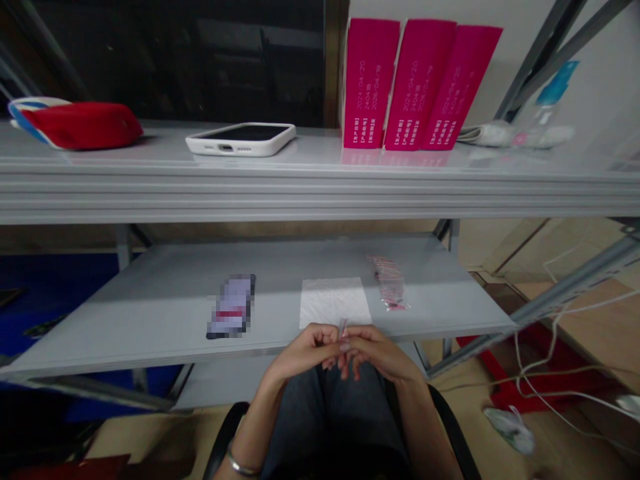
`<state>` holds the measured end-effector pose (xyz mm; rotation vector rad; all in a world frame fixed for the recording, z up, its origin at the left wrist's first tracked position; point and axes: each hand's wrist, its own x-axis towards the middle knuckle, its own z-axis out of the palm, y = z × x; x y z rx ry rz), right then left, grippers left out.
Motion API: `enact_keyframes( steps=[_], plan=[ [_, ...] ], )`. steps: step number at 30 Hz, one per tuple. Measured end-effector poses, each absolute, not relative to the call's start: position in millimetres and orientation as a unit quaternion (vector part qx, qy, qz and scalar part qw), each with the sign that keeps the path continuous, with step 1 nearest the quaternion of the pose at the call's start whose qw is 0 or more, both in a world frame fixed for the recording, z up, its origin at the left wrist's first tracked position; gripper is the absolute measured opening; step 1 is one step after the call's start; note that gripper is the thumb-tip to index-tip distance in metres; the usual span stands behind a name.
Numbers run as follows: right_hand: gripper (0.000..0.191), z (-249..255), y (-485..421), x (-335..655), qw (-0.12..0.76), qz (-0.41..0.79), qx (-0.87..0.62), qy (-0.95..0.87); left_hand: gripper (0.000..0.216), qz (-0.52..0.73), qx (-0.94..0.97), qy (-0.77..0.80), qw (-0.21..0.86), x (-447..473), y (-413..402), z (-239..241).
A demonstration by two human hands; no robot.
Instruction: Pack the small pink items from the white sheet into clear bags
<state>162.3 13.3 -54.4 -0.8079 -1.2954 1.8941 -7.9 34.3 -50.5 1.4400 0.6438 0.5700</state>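
My left hand (323, 343) and my right hand (370, 345) meet above my lap, at the front edge of the lower shelf. Their fingertips are pinched together around a thin, pinkish, see-through strip (343, 327) that sticks up between them. Its lower part is hidden by my fingers. Just beyond my hands lies a white paper sheet (333, 300), flat on the shelf. To its right is a clear plastic packet (391, 283) with thin reddish sticks or stripes inside.
A phone with a blurred screen (233, 307) lies left on the lower shelf (145, 300). The upper shelf holds a white-cased phone (243, 141), a red case (95, 125), several magenta boxes (373, 80) and a blue-topped spray bottle (547, 110). White cables (530, 380) trail at the right.
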Motion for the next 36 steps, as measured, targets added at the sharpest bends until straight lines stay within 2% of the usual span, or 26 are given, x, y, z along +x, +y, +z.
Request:
enact_keyframes(
  steps=[8,16,20,30,36],
  plan=[
    [0.02,-57,8,164,0.384,0.738,-0.302,-0.464,0.03,0.236,0.629,0.261,0.693,-1,34,-50],
    [0.028,-58,6,162,0.382,0.757,-0.278,-0.451,0.035,0.253,0.602,0.266,0.709,-5,33,-51],
    [0.031,-58,9,157,0.372,0.749,-0.286,-0.469,0.035,0.28,0.596,0.288,0.696,-8,30,-52],
    [0.017,-55,11,151,0.397,0.711,-0.333,-0.476,0.037,0.26,0.647,0.3,0.651,-10,30,-48],
    [0.02,-60,14,152,0.406,0.697,-0.345,-0.48,0.034,0.268,0.651,0.321,0.634,-13,32,-50]
  ],
)
